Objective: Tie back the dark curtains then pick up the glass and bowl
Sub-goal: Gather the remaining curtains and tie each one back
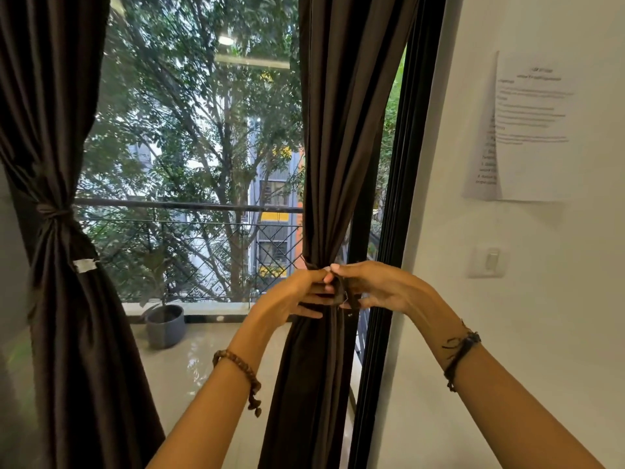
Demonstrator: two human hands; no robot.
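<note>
Both arms are stretched up and forward from the bottom of the frame, and the hands meet at the middle. The left hand (299,292) and the right hand (367,287) are curled around a dark tie (340,292), which is pinched between fingers and thumbs. The tie is wrapped around the right curtain (333,147), just right of the middle of the frame. This curtain is made of soft, dark brown cloth with long folds. It hangs straight up and down and is squeezed thin where the hands are. At the left edge, the left curtain (57,130) is already bunched by a band (54,211). A bead bracelet (241,370) is worn on the left wrist, and a dark cord (461,350) on the right.
</note>
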